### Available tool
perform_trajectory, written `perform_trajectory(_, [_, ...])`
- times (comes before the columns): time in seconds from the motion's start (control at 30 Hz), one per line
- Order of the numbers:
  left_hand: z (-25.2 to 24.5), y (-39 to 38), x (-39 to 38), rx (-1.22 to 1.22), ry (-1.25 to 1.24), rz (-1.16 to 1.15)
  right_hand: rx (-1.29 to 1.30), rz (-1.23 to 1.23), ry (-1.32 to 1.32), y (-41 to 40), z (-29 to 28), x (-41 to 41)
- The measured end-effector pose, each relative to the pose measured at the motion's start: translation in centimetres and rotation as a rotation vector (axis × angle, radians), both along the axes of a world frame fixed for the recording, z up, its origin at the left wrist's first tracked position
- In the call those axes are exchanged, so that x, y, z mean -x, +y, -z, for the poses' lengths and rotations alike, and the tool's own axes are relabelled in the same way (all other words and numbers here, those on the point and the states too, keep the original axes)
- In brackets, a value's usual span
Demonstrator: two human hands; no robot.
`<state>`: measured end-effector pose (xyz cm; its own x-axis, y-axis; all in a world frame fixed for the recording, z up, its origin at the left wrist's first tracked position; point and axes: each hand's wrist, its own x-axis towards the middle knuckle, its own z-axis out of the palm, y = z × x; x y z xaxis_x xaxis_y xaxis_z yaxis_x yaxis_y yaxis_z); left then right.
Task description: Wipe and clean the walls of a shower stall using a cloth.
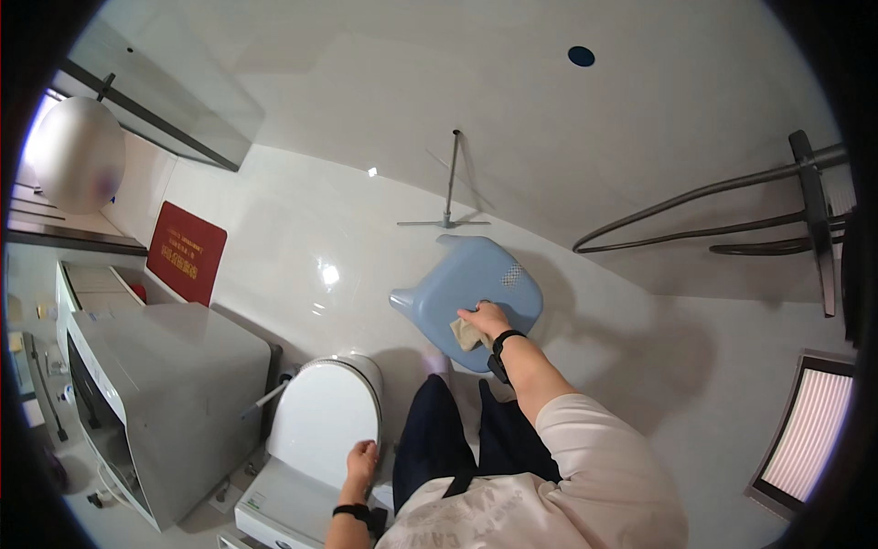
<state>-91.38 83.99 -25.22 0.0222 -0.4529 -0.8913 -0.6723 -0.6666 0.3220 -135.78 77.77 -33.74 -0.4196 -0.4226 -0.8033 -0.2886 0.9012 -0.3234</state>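
Observation:
My right hand (488,319) holds a crumpled beige cloth (466,334) against the seat of a light-blue plastic stool (473,274). Two of the stool's legs point away from me, and a patterned patch shows on its surface. My left hand (362,461) is loosely curled, with nothing visible in it, beside the right edge of the closed white toilet lid (326,418). Both wrists wear dark bands.
A grey front-loading washing machine (185,405) stands left of the toilet. Beyond the stool, a floor squeegee (449,178) leans against the wall. A red mat (186,250) with writing lies at the far left. Dark hoses (686,202) hang from the right wall.

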Motion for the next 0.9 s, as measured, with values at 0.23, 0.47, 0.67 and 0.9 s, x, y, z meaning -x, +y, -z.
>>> perform_trajectory(0.23, [1.1,3.0,-2.3,-0.148,-0.015,-0.143,0.034,-0.066,0.038,-5.3,3.3,-1.7])
perform_trajectory(0.47, [0.6,2.9,-2.0,-0.181,-0.048,-0.147,0.075,-0.16,0.041,-7.4,4.1,-2.3])
perform_trajectory(0.67, [2.0,1.3,-0.9,-0.124,0.016,-0.055,0.076,-0.083,0.136,-6.3,3.5,-3.0])
perform_trajectory(0.9, [0.9,-3.5,4.3,0.115,0.051,0.278,0.283,-0.152,-0.123,0.2,-0.8,-3.3])
